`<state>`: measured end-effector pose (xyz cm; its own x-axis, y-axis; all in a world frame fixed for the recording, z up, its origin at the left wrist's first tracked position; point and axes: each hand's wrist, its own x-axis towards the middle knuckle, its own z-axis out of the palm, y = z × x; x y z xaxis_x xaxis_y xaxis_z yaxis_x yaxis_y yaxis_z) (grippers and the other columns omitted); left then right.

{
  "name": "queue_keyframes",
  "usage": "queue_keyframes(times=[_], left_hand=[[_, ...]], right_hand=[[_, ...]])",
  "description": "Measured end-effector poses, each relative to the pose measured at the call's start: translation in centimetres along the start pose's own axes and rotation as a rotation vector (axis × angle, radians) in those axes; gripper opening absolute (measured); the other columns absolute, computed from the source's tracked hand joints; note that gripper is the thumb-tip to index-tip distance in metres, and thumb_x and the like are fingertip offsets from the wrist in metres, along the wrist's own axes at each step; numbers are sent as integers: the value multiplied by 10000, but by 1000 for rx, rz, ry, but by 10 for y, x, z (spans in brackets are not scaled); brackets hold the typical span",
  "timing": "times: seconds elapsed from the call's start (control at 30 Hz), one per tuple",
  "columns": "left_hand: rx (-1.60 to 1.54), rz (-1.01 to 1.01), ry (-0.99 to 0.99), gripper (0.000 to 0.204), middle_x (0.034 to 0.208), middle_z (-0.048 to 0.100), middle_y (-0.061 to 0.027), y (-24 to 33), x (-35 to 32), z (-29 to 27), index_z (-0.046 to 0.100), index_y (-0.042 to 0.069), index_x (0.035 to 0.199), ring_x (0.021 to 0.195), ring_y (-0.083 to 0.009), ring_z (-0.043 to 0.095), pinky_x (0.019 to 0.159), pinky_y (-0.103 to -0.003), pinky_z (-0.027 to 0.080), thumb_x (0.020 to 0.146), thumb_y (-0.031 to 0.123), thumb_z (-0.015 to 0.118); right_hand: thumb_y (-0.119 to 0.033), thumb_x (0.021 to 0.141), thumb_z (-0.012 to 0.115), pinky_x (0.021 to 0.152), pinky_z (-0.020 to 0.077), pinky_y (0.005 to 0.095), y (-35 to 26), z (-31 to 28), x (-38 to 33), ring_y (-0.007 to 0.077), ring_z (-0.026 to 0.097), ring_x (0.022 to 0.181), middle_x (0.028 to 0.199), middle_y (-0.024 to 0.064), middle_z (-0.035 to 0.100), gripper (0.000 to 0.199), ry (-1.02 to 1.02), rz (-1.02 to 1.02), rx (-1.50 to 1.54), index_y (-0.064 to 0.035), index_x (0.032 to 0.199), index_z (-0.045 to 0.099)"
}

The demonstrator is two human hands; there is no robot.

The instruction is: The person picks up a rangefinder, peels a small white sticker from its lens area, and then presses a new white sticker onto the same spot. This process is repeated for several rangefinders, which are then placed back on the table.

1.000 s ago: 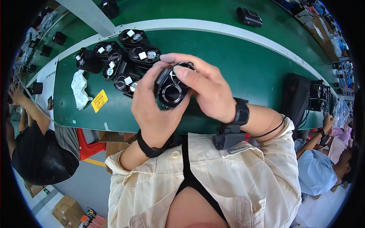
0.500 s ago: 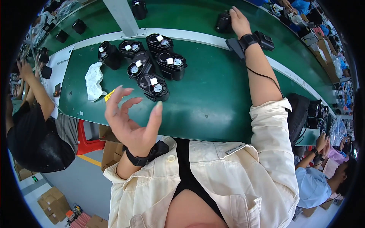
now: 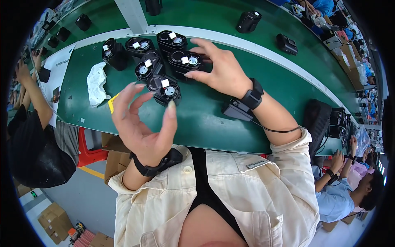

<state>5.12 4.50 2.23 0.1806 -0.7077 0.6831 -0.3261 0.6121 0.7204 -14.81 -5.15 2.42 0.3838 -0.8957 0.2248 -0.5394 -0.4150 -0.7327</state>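
Observation:
Several black oval housings stand grouped on the green table, each with a small white square on top and round parts in its upper face. My right hand [image 3: 224, 68] has its fingers and thumb round the right end of the rightmost housing [image 3: 180, 67]. My left hand [image 3: 142, 127] is open, palm up with fingers curved apart and nothing in them. Its fingertips are nearest to the front housing [image 3: 161, 87]. Another housing [image 3: 113, 54] stands at the left of the group. Both wrists carry black straps, and a cable runs from the right one.
A white metal rail [image 3: 214, 36] and post [image 3: 131, 15] divide the table from a green surface behind, where a black housing [image 3: 248, 22] and a black box-shaped device [image 3: 286, 44] lie. Crumpled white paper [image 3: 97, 84] lies left. A black case [image 3: 319, 125] is at right. Co-workers sit at both sides.
My right hand has let go of the housing behind the rail and come back left and nearer to the rightmost grouped housing. My left hand stays nearly in place.

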Motion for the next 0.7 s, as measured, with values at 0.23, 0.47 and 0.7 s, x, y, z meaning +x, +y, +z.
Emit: queue_keyframes(times=[0.23,0.47,0.7], left_hand=[[183,93,-432,924,1310,474,-191,25,16,22,255,-32,1423,1213,-259,512,987,-360,446,673,11,792],[-201,-281,-445,922,1171,585,-177,32,1,37,323,-22,1412,1029,-244,620,897,-327,482,645,66,828],[8,46,-326,860,1126,608,-182,27,-6,43,369,-23,1386,963,-260,639,833,-332,504,661,74,822]], right_hand=[[-41,732,786,1005,435,364,-21,-63,-33,242,573,1148,1251,158,589,761,-414,-77,672,-9,1369,371],[-73,708,810,885,467,358,-67,-79,-69,252,599,985,1071,132,612,547,-65,-353,276,11,1187,559],[-75,706,805,676,461,319,-75,-60,-80,220,577,766,867,76,601,296,259,-576,-128,6,954,665]])
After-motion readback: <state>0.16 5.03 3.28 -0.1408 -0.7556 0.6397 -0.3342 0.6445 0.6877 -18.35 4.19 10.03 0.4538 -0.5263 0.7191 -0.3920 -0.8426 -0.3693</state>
